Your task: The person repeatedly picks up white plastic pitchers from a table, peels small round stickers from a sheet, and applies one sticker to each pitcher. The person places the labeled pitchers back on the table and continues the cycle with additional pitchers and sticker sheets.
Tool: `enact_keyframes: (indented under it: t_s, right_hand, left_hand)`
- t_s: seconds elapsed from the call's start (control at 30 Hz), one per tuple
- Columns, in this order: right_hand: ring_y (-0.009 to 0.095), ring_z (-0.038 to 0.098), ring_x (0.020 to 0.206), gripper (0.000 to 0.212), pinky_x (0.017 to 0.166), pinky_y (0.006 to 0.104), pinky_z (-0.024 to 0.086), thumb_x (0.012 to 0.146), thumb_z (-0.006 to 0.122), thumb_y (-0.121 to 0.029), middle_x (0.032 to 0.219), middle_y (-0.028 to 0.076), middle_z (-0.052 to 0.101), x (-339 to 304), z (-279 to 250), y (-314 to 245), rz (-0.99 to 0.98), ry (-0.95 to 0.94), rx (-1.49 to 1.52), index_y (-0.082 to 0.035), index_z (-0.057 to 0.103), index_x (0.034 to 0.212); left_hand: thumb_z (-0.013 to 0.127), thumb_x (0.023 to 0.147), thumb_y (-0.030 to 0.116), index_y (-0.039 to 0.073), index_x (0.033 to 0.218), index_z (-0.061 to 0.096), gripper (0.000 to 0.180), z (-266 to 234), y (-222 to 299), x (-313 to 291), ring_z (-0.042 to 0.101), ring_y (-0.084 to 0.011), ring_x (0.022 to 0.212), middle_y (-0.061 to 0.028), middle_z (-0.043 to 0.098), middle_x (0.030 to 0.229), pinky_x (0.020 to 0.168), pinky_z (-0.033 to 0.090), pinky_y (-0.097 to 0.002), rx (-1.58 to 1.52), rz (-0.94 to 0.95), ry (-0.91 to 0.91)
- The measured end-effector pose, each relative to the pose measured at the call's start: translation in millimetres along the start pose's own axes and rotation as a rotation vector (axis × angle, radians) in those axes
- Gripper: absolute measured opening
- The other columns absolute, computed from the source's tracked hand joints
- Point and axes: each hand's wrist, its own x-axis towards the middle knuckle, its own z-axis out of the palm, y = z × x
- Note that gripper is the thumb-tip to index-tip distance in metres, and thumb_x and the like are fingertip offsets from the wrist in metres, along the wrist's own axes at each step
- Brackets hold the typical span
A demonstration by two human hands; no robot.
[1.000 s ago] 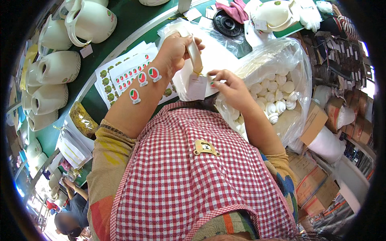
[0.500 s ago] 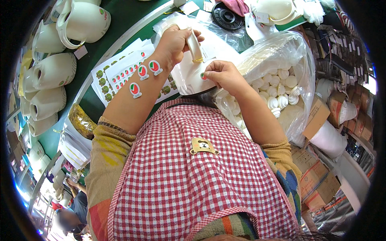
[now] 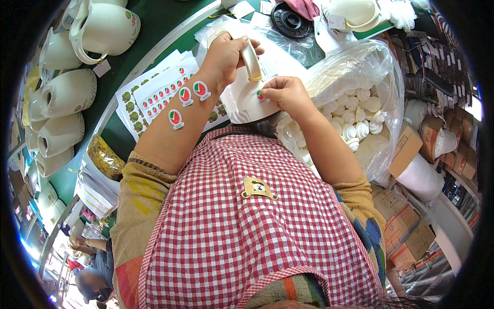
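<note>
My left hand (image 3: pixel 226 54) is closed round the handle (image 3: pixel 251 63) of a white ceramic jug (image 3: pixel 237 103). A gold-coloured tie circles the handle's lower end. My right hand (image 3: pixel 292 96) is closed in a pinch at the jug's side, with its fingertips at a small round red and green sticker (image 3: pixel 260 95). The sticker lies against the jug's surface; whether it is stuck down I cannot tell. Three similar stickers (image 3: pixel 186 96) cling to my left forearm. Beneath that arm lie sticker sheets (image 3: pixel 159 98) with rows of small round and larger olive-green prints.
White jugs (image 3: pixel 67 92) stand in rows along the left. A clear plastic bag (image 3: pixel 383 77) of white caps (image 3: pixel 363 95) sits close to my right arm. A black round lid (image 3: pixel 291 21) and clear film lie behind the jug. Cardboard boxes (image 3: pixel 411 232) are at right; a person (image 3: pixel 98 268) sits lower left.
My right fingertips have shifted slightly, and more of the sticker's face now shows against the jug. My left forearm has turned a little, its stickers moving right. The left hand keeps the handle.
</note>
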Motion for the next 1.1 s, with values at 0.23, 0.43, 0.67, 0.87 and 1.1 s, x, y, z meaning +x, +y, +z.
enact_keyframes:
  t_s: [0.23, 0.43, 0.67, 0.87, 1.1]
  right_hand:
    - [0.020, 0.062, 0.065, 0.030, 0.059, 0.0325, 0.047, 0.067, 0.072, -0.032, 0.072, 0.010, 0.064, 0.0, -3.8, 12.2, -0.189, 0.175, -0.488, -0.006, 0.064, 0.079]
    - [0.019, 0.061, 0.066, 0.032, 0.060, 0.0321, 0.047, 0.068, 0.073, -0.034, 0.071, 0.008, 0.063, -22.4, -19.9, -17.7, -0.171, -0.045, -1.007, -0.005, 0.063, 0.078]
    - [0.008, 0.055, 0.064, 0.025, 0.054, 0.0222, 0.044, 0.080, 0.069, -0.019, 0.074, 0.002, 0.061, -41.5, -43.4, -73.3, -0.296, -0.014, 0.260, 0.003, 0.061, 0.090]
    - [0.010, 0.057, 0.072, 0.021, 0.066, 0.0226, 0.046, 0.075, 0.062, -0.006, 0.085, 0.005, 0.062, -0.7, -62.4, -93.4, -0.583, 0.346, 0.504, 0.003, 0.060, 0.094]
    - [0.013, 0.054, 0.066, 0.011, 0.067, 0.0261, 0.044, 0.074, 0.059, -0.004, 0.073, 0.005, 0.059, 153.1, -116.7, -192.7, -0.761, 0.432, 0.385, 0.001, 0.057, 0.083]
  left_hand:
    - [0.046, 0.092, 0.012, -0.003, 0.108, 0.048, 0.022, -2.0, -3.6, 3.4, 0.064, -0.0243, 0.090, -0.0155, 0.060, 0.100, 0.081, 0.052, -0.0346, -0.007, 0.004, -0.018]
    - [0.047, 0.091, 0.011, -0.003, 0.106, 0.050, 0.020, -5.1, -1.2, -1.1, 0.064, -0.0249, 0.089, -0.0147, 0.061, 0.099, 0.079, 0.053, -0.0349, -0.003, -0.004, -0.035]
    - [0.054, 0.084, 0.006, 0.000, 0.102, 0.047, 0.020, 34.6, -21.8, -39.6, 0.066, -0.0243, 0.077, -0.0146, 0.064, 0.085, 0.065, 0.052, -0.0337, 0.319, 0.369, -0.468]
    - [0.061, 0.084, 0.026, 0.007, 0.098, 0.060, 0.024, 53.2, 32.2, -19.4, 0.062, -0.0315, 0.075, -0.0151, 0.064, 0.086, 0.069, 0.049, -0.0363, 1.148, 0.651, -0.490]
    - [0.061, 0.080, 0.031, 0.010, 0.132, 0.036, 0.062, -152.5, -39.5, 104.7, 0.026, -0.0294, 0.131, -0.0093, 0.033, 0.141, 0.102, 0.020, -0.0546, 1.582, 0.541, 0.311]
